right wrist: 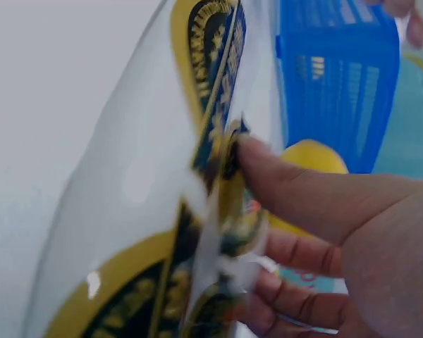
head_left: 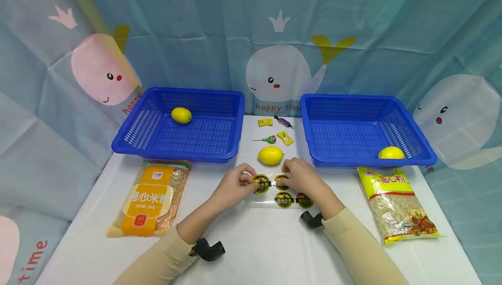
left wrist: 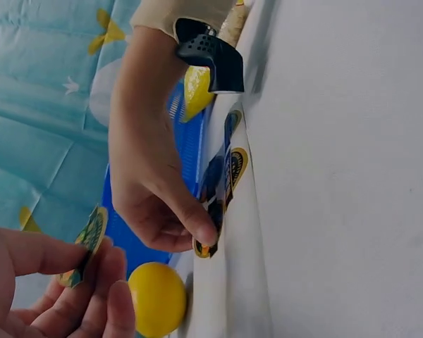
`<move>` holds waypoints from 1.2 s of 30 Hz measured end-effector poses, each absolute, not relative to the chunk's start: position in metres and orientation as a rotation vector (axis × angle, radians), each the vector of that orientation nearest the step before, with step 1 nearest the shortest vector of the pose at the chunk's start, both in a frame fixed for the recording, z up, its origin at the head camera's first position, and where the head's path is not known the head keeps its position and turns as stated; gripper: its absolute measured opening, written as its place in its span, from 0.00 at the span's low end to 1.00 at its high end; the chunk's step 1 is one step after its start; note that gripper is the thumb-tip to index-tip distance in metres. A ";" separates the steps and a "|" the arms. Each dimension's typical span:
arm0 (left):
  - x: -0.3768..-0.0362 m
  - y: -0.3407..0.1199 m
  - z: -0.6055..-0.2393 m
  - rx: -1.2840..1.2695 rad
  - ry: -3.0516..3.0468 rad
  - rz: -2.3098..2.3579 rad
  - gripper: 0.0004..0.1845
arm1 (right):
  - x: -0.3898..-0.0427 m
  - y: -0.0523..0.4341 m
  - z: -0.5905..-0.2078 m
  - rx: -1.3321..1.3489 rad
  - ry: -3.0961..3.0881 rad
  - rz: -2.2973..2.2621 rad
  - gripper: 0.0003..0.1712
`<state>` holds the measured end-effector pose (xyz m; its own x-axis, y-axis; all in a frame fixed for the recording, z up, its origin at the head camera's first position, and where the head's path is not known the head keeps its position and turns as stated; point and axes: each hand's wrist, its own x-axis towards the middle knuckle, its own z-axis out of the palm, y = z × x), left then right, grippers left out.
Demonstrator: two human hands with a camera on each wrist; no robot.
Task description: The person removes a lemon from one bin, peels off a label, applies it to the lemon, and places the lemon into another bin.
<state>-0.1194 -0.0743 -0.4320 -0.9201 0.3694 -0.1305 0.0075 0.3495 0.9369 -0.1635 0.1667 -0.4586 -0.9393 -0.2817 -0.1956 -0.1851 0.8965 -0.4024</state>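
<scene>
Sticker sheet [head_left: 279,192] flat on worktop [head_left: 259,241] dead centre, clear backing, round black-and-yellow labels: two at the near edge, one at top right. Fourth sticker [head_left: 261,184], top left, peeled and pinched in left hand [head_left: 234,186] between thumb and fingertips; confirmed in left wrist view [left wrist: 92,236], clear of the sheet. Right hand [head_left: 300,176] pinching sheet's far edge at the top-right label, thumb on top, fingers curled under [right wrist: 317,204], edge lifted off worktop there.

Step, judged: peel stage just done, label free, not applied to anything yet.

Loose lemon [head_left: 270,155] at 12 o'clock from sheet, just beyond both hands, bare as far as visible. Likely target. Next move needs: left hand carry label up to the lemon without folding the adhesive onto itself, right hand release sheet and steady the fruit (round, will roll), then press flat from centre out.

Further out: sweets and a lollipop [head_left: 266,139] at 12 behind the lemon. Left basket [head_left: 180,121] at 10 o'clock with a lemon [head_left: 181,115] inside; right basket [head_left: 364,130] at 2 o'clock with a lemon [head_left: 391,153] in near corner. Orange pasta bag [head_left: 150,198] at 9, yellow-green bag [head_left: 396,204] at 3. Stickers on basket lemons: cannot tell.
</scene>
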 end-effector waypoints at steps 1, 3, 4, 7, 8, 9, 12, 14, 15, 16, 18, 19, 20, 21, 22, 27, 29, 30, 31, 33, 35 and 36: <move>-0.119 -0.074 -0.433 0.321 2.302 1.610 0.12 | -0.161 0.166 -0.457 -0.347 2.832 -0.526 0.25; -0.120 -0.073 -0.433 0.298 2.309 1.642 0.12 | -0.159 0.164 -0.455 -0.303 2.850 -0.539 0.28; -0.120 -0.073 -0.434 0.285 2.319 1.646 0.12 | -0.158 0.164 -0.454 -0.256 2.849 -0.592 0.29; -0.122 -0.072 -0.435 0.262 2.343 1.648 0.12 | -0.160 0.162 -0.453 -0.091 2.848 -0.833 0.33; -0.123 -0.071 -0.435 0.259 2.348 1.646 0.13 | -0.162 0.161 -0.453 -0.035 2.844 -0.918 0.36; -0.124 -0.071 -0.434 0.259 2.356 1.640 0.13 | -0.164 0.159 -0.454 0.013 2.836 -0.994 0.38; -0.127 -0.071 -0.433 0.269 2.368 1.631 0.12 | -0.175 0.153 -0.459 0.066 2.797 -1.127 0.46; -0.129 -0.072 -0.431 0.276 2.378 1.632 0.12 | -0.182 0.148 -0.463 0.079 2.753 -1.177 0.48; -0.130 -0.072 -0.431 0.278 2.383 1.634 0.12 | -0.185 0.146 -0.465 0.087 2.730 -1.200 0.48; -0.131 -0.072 -0.431 0.280 2.384 1.643 0.12 | -0.188 0.144 -0.466 0.092 2.715 -1.216 0.47; -0.132 -0.071 -0.430 0.286 2.382 1.663 0.12 | -0.191 0.142 -0.468 0.093 2.704 -1.241 0.44; -0.133 -0.071 -0.430 0.289 2.383 1.671 0.12 | -0.192 0.141 -0.468 0.092 2.701 -1.260 0.41; -0.133 -0.071 -0.430 0.289 2.379 1.681 0.12 | -0.192 0.141 -0.468 0.085 2.696 -1.287 0.39; -0.134 -0.070 -0.429 0.293 2.378 1.688 0.12 | -0.192 0.142 -0.467 0.066 2.691 -1.316 0.37; -0.134 -0.071 -0.429 0.290 2.380 1.696 0.13 | -0.191 0.142 -0.467 0.036 2.677 -1.356 0.36; -0.134 -0.073 -0.426 0.261 2.414 1.696 0.16 | -0.182 0.148 -0.460 -0.135 2.433 -1.663 0.33; -0.134 -0.074 -0.425 0.257 2.426 1.695 0.16 | -0.177 0.150 -0.457 -0.158 2.292 -1.772 0.34; -0.134 -0.074 -0.425 0.260 2.431 1.697 0.15 | -0.175 0.150 -0.456 -0.149 2.225 -1.818 0.34; -0.134 -0.074 -0.426 0.263 2.431 1.701 0.14 | -0.173 0.151 -0.454 -0.138 2.170 -1.855 0.34; -0.134 -0.074 -0.426 0.271 2.428 1.714 0.12 | -0.171 0.151 -0.453 -0.119 2.098 -1.902 0.33; -0.134 -0.074 -0.426 0.279 2.424 1.727 0.12 | -0.168 0.151 -0.451 -0.112 2.072 -1.907 0.31; -0.134 -0.074 -0.426 0.280 2.422 1.735 0.12 | -0.167 0.152 -0.450 -0.120 2.068 -1.897 0.30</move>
<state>-0.1345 -0.0740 -0.4259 -0.9714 0.2372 -0.0125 0.0645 0.3139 0.9473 -0.1666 0.1516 -0.4504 -0.9415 -0.2821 -0.1844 0.1594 0.1093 -0.9811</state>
